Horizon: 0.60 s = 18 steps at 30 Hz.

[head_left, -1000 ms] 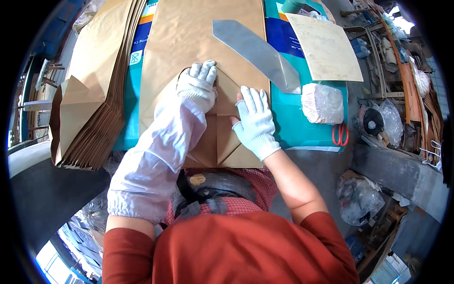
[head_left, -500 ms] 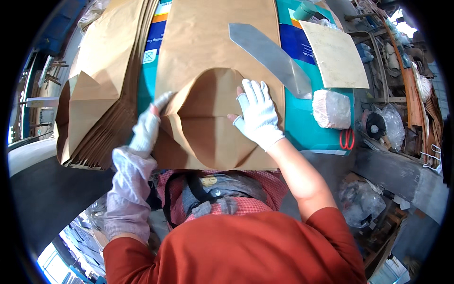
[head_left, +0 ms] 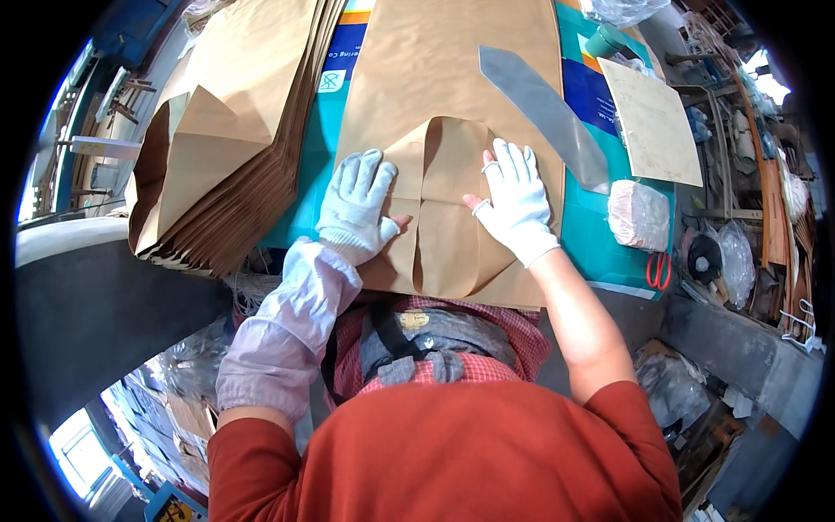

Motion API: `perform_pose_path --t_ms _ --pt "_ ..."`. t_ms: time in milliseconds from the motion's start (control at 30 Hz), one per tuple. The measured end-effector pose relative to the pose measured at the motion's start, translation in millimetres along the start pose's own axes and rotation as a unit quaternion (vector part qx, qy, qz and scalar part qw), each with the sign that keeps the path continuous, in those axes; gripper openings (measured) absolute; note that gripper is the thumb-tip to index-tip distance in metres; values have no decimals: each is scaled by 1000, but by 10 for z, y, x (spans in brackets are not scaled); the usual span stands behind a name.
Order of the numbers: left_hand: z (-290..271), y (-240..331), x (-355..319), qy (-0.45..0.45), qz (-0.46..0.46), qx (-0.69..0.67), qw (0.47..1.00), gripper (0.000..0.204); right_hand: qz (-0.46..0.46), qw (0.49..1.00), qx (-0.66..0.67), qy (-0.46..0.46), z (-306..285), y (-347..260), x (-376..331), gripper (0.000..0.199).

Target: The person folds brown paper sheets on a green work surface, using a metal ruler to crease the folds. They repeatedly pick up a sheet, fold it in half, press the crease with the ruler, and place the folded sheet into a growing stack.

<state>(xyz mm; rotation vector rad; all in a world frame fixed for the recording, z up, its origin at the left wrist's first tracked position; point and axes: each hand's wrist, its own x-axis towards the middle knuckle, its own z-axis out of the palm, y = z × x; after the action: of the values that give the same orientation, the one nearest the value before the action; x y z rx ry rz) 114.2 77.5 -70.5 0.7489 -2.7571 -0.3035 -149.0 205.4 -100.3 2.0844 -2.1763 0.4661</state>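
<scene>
A large brown paper bag point(head_left: 452, 70) lies flat in front of me, its near end opened out and folded into a pointed shape with a narrow dark gap down the middle. My left hand point(head_left: 357, 202), in a pale glove with a bare thumb tip, presses flat on the left side of that end, fingers stretched. On the right side, my right hand point(head_left: 518, 196) lies flat too, in a white glove with the thumb and a fingertip bare. A grey flat plate with a pointed end point(head_left: 544, 113) rests across the bag's right edge, beyond my right hand.
To the left stands a fanned stack of brown paper bags point(head_left: 222, 165). At right, a teal printed sheet point(head_left: 591, 248) carries a cream board point(head_left: 652, 117), a white wrapped block point(head_left: 639, 213), red-handled scissors point(head_left: 658, 271) and a green cylinder point(head_left: 606, 41).
My left hand has moved from the bag's left edge onto its left flap and spread flat. The wide opening has folded down to a narrow gap. My right hand stays on the right side.
</scene>
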Motion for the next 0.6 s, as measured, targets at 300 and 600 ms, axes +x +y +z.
perform_pose_path --t_ms 300,600 --pt "22 78 256 -20 46 7 999 93 194 960 -181 85 34 1660 16 62" --pt "306 111 525 87 -10 -166 982 74 277 884 375 39 -663 734 284 9"
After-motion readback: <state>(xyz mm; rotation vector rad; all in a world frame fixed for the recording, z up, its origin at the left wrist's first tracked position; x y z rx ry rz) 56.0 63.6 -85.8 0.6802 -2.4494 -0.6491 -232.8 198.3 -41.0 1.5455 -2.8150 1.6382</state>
